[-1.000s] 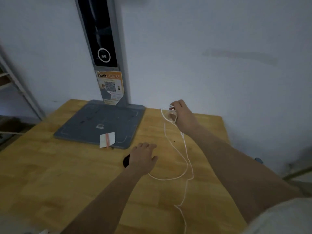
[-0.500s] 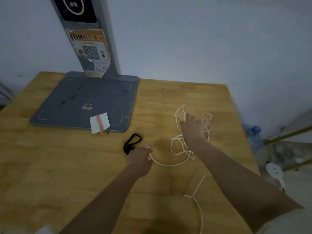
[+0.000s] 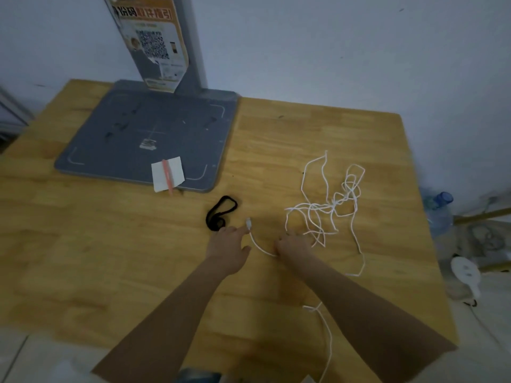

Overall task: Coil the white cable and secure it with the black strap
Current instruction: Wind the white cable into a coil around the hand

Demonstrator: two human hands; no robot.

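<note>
Since half a second ago, the right hand [image 3: 293, 244] is being drawn back from the tangle toward the left hand [image 3: 229, 244], so both hands are now lying close together near the middle of the wooden table [image 3: 110, 258].

Seen from the head camera, the white cable [image 3: 326, 208] is being left in a loose, uncoiled tangle on the right part of the table, with one strand trailing toward the near edge. A short curved stretch of it is being spanned between the two hands. Its plug end [image 3: 249, 223] is being touched or pinched by the left fingertips; the grip cannot be told for certain. The right fingers are being curled over the cable, and they appear to be gripping it, though the contact is hidden under the hand.

The black strap [image 3: 221, 214] is lying in a loop just beyond the left hand, apart from the cable. Behind it, a grey base plate [image 3: 143, 134] with an upright post [image 3: 190, 51] is standing against the wall, and a white card [image 3: 167, 174] is resting on its near edge.
</note>
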